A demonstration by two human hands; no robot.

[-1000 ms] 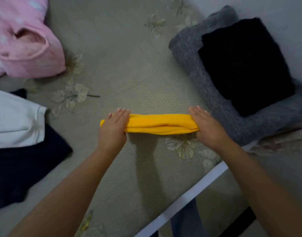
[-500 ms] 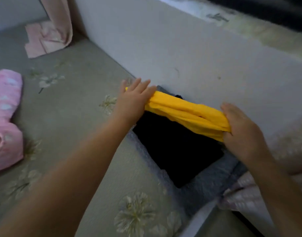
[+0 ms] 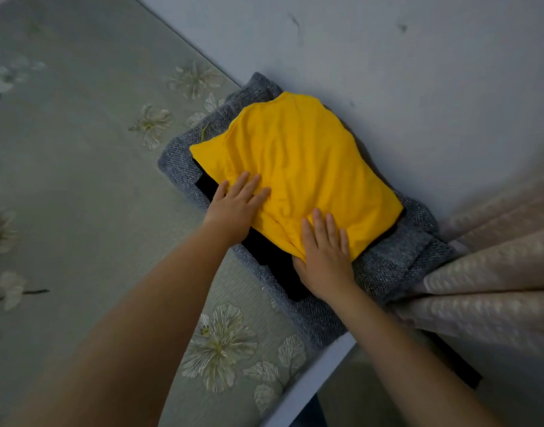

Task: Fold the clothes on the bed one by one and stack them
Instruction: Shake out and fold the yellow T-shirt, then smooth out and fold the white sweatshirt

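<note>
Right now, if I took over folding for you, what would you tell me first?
Left hand: flat, fingers straight, pressing the near left edge of the yellow shirt.
Right hand: flat too, pressing the shirt's near corner.
Where things are: the yellow shirt lies folded on top of the pile, over the black garment, which sits on the gray sweater. The pile is on the bed, against the wall.
Done: yellow shirt folded and stacked.
Left: lift both hands, then look for the next piece. No unfolded clothes show in this view.

Flat hands (image 3: 233, 208) on yellow garment (image 3: 298, 167)
</note>
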